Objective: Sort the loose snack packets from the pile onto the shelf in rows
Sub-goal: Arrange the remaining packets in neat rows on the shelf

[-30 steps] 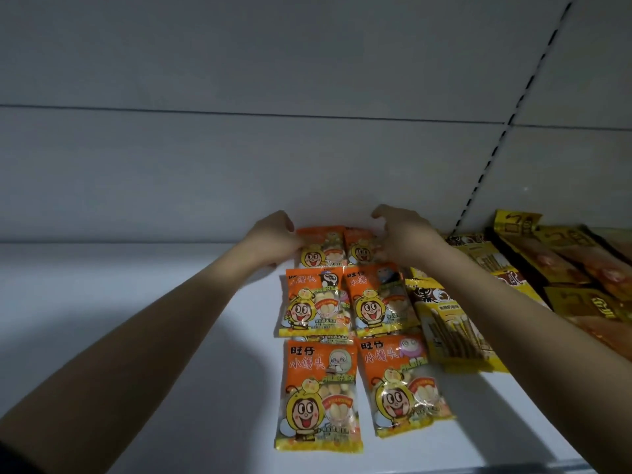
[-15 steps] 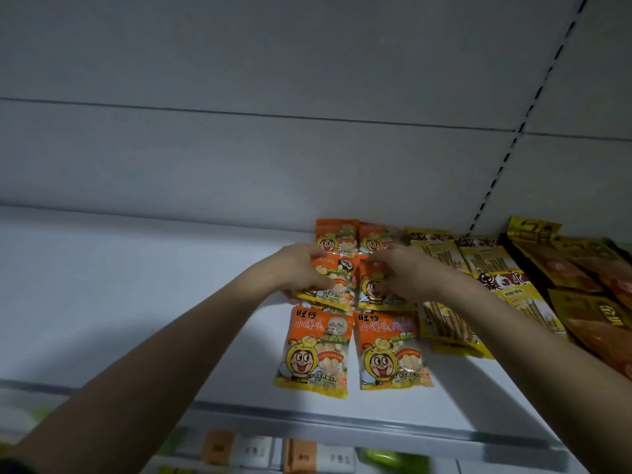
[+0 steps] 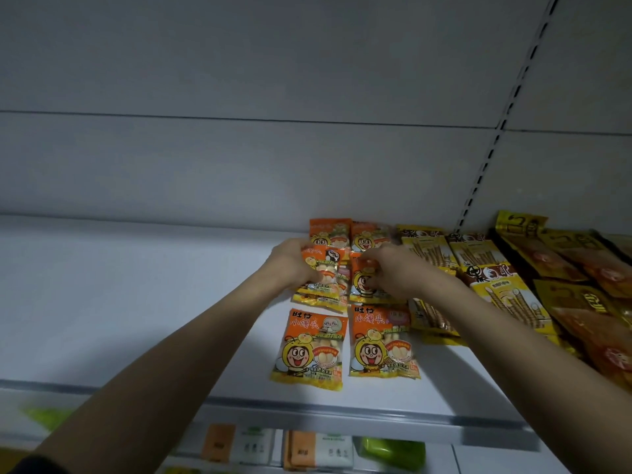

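Note:
Orange snack packets with a cartoon face lie in two columns on the white shelf. My left hand grips the left middle packet by its left edge. My right hand pinches the right middle packet, its fingers curled over the packet's top. Two packets lie behind against the back wall. Two more, the front left packet and front right packet, lie flat in front, untouched.
Yellow stick-snack packets lie to the right of the orange ones, and darker yellow-orange packets fill the far right. The shelf's front edge carries price tags below. A slotted upright runs up the back wall.
Both hands came forward from the back-row packets to the middle-row packets and took hold of them. The camera view dropped, showing the shelf's front edge and price tags.

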A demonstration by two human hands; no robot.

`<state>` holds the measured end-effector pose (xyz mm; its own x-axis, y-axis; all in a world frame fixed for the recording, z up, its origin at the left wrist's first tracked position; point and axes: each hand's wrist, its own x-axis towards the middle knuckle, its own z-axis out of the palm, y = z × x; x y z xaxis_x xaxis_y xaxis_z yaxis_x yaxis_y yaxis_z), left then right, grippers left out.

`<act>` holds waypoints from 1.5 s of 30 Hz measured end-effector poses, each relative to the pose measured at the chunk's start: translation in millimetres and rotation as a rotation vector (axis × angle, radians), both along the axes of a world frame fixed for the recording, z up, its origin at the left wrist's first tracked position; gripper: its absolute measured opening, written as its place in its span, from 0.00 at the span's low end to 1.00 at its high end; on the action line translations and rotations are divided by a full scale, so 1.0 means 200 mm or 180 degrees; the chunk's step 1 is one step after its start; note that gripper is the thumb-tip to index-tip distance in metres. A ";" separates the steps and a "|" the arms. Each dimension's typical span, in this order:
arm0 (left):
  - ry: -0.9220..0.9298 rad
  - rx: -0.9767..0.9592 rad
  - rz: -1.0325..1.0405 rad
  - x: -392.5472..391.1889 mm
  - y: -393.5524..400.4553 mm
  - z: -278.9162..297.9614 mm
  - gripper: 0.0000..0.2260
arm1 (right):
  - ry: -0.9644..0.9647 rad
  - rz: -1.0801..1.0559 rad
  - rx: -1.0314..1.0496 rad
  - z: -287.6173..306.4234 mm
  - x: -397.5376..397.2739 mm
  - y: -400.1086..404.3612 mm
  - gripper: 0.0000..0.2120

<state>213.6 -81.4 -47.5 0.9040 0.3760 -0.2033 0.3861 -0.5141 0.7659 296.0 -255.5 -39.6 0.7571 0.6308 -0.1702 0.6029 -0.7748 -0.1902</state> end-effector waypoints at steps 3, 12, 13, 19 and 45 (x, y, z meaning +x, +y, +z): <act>-0.0007 0.0066 -0.0150 -0.01 0.01 0.00 0.29 | 0.0062 -0.0060 0.0014 0.02 -0.01 0.01 0.27; 0.0377 -0.0005 -0.0573 -0.04 0.01 -0.01 0.34 | 0.0069 -0.0024 -0.0082 0.05 -0.05 0.03 0.26; 0.0341 -0.0040 -0.0527 -0.04 0.00 -0.02 0.34 | 0.0076 -0.0027 -0.0064 0.05 -0.05 0.03 0.26; -0.0036 0.0015 -0.0156 -0.05 -0.02 -0.07 0.28 | 0.0023 -0.0103 0.0154 0.00 -0.04 0.00 0.25; -0.0460 0.1661 -0.1687 -0.53 -0.11 -0.17 0.20 | -0.0012 0.0586 -0.0001 -0.04 -0.43 -0.18 0.26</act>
